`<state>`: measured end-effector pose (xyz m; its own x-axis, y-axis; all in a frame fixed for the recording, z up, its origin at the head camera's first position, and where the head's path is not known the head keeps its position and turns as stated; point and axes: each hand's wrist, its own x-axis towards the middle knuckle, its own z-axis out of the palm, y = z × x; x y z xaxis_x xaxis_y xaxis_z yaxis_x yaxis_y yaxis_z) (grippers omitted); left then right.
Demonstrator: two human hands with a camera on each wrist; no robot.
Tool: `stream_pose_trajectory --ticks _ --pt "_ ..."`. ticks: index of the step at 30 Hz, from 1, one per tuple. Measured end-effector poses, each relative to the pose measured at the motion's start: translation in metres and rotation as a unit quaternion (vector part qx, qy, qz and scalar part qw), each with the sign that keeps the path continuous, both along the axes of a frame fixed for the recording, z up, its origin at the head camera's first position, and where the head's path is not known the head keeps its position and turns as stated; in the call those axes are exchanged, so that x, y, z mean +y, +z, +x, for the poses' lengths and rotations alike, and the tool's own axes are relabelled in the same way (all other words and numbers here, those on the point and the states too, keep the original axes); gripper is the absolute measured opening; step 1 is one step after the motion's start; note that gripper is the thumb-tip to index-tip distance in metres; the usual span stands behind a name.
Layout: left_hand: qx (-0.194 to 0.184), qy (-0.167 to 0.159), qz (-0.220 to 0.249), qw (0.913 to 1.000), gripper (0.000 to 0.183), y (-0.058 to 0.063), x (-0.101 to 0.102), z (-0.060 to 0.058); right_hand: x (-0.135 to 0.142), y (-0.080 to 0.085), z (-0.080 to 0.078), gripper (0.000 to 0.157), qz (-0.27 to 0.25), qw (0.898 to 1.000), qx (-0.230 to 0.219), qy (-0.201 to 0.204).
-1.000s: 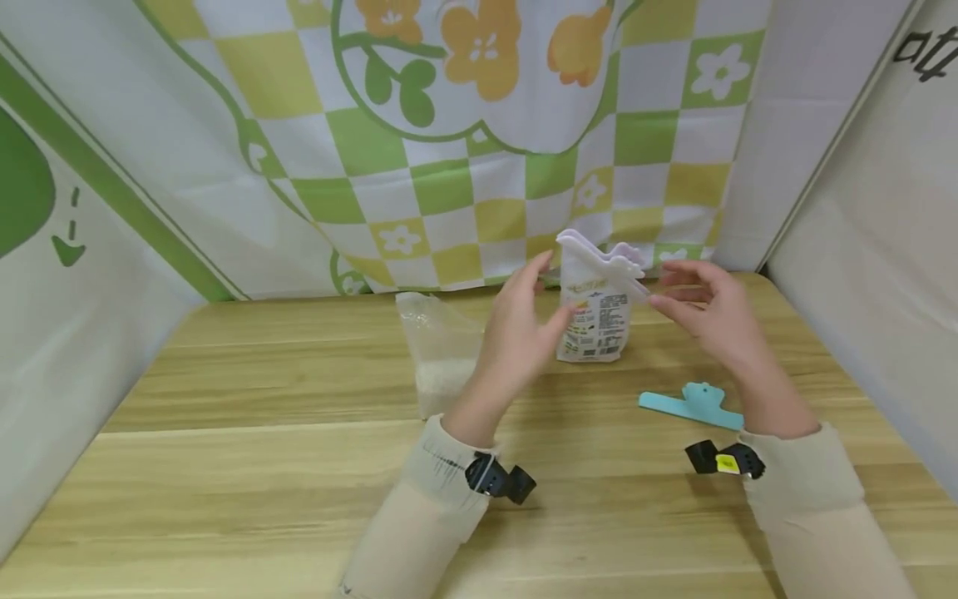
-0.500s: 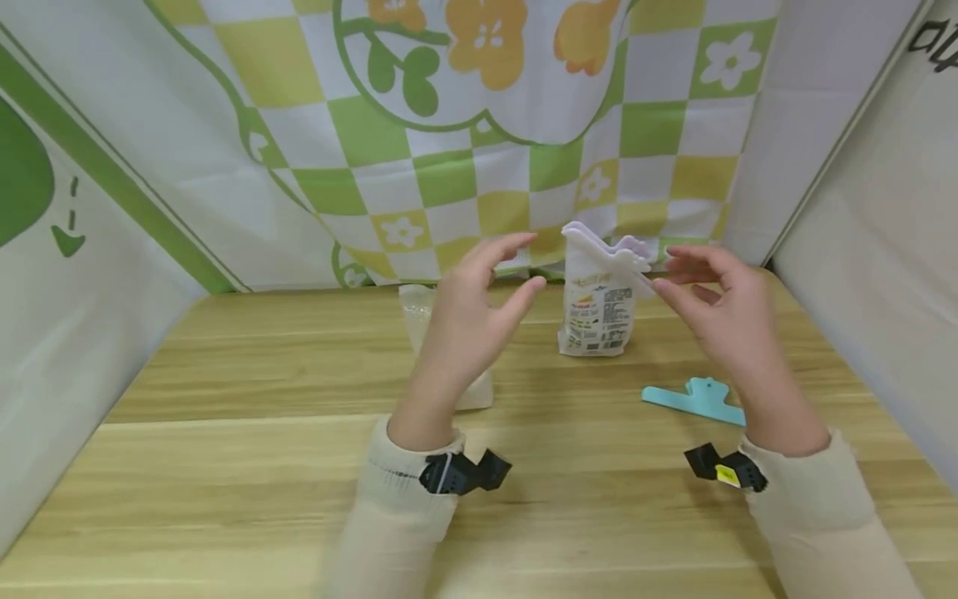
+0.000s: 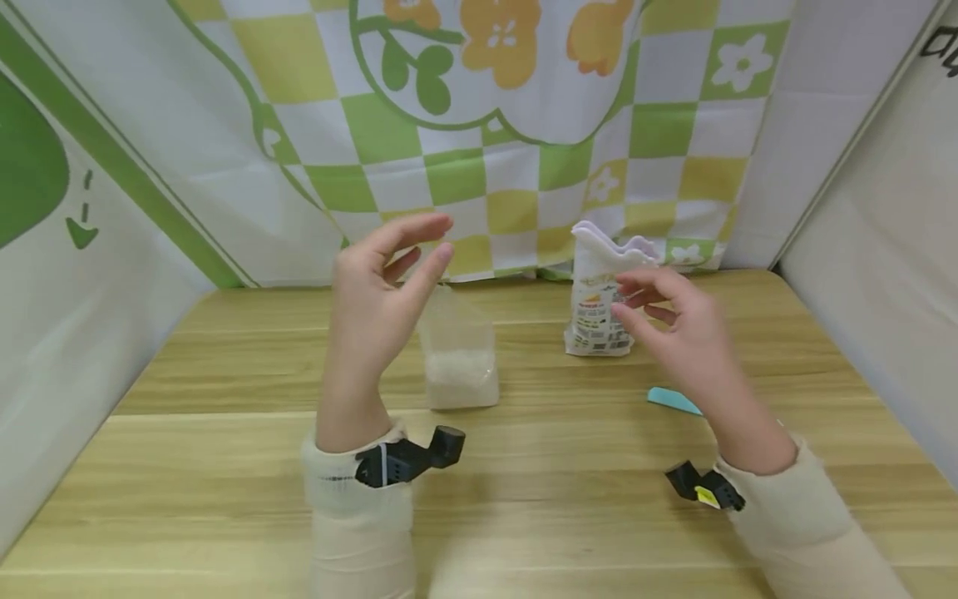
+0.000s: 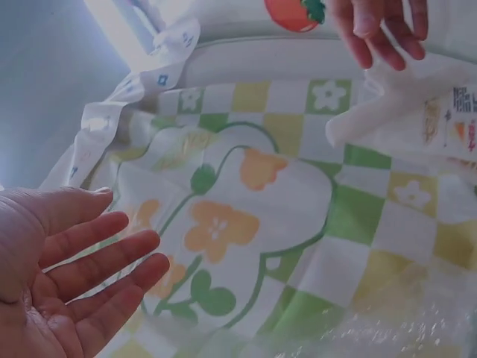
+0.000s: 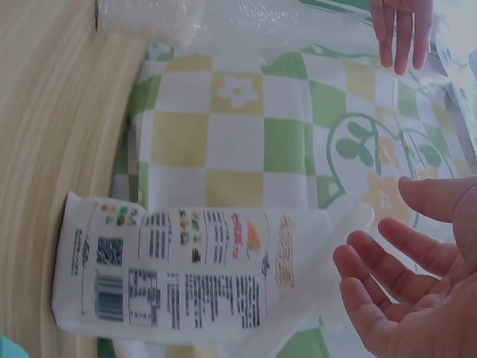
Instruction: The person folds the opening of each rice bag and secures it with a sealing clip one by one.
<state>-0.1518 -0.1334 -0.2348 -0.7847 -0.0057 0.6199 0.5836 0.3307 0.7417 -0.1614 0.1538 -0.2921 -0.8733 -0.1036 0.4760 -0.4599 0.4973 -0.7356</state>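
Observation:
A white printed bag (image 3: 590, 320) stands upright at the back right, with a pale lilac-white bag clip (image 3: 609, 247) across its top. My right hand (image 3: 679, 333) is in front of this bag's right side, fingers loosely bent and nothing in them; the right wrist view shows its palm beside the bag's top. Left of the bag, a clear plastic bag (image 3: 460, 383) with white grains in its bottom stands on the table. My left hand (image 3: 377, 291) is raised at the clear bag's upper left, relaxed, holding nothing. The right forearm partly hides a teal bag clip (image 3: 672, 401).
The wooden table (image 3: 224, 491) reaches back to a checked, flowered cloth (image 3: 456, 191). White fabric walls (image 3: 876, 216) close in both sides. A black camera is strapped to each wrist.
My left hand has moved left, away from the printed bag and past the clear bag. My right hand has left the lilac-white clip and come down and slightly left, toward me.

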Motion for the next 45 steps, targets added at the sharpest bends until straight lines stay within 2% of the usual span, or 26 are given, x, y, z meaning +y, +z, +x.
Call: stream_pose_trajectory --ticks 3,6,8,12,16,21,26,35,40,45 --pt "0.009 0.007 0.008 0.9999 0.026 0.001 -0.008 -0.001 -0.006 -0.003 0.001 0.030 0.008 1.000 -0.005 0.019" --pt "-0.001 0.020 0.006 0.9998 0.027 -0.001 -0.017 -0.004 -0.012 -0.006 0.000 0.032 0.019 0.999 -0.018 0.036" --pt "-0.013 0.019 0.004 0.9997 0.028 -0.003 -0.024 -0.008 -0.017 -0.008 -0.002 0.032 0.020 0.998 -0.031 0.048" --pt "-0.057 0.002 -0.034 0.9978 0.035 -0.010 -0.039 -0.015 -0.029 -0.011 -0.007 0.034 0.009 0.996 -0.058 0.072" --pt "-0.109 -0.027 -0.085 0.9900 0.043 -0.018 -0.051 -0.018 -0.041 -0.014 -0.012 0.034 -0.002 0.992 -0.084 0.093" --pt "-0.152 -0.077 -0.130 0.9768 0.051 -0.023 -0.058 -0.022 -0.056 -0.016 -0.017 0.036 -0.009 0.988 -0.102 0.113" --pt "-0.183 -0.092 -0.176 0.9627 0.056 -0.028 -0.059 -0.028 -0.069 -0.018 -0.022 0.041 -0.001 0.984 -0.122 0.127" --pt "-0.195 -0.108 -0.230 0.9475 0.049 -0.035 -0.055 -0.035 -0.089 -0.024 -0.033 0.047 0.022 0.977 -0.148 0.153" --pt "-0.197 -0.111 -0.235 0.9453 0.048 -0.035 -0.052 -0.036 -0.096 -0.027 -0.038 0.046 0.033 0.975 -0.152 0.159" --pt "-0.201 -0.097 -0.240 0.9448 0.049 -0.035 -0.050 -0.036 -0.101 -0.026 -0.040 0.043 0.031 0.973 -0.163 0.162"
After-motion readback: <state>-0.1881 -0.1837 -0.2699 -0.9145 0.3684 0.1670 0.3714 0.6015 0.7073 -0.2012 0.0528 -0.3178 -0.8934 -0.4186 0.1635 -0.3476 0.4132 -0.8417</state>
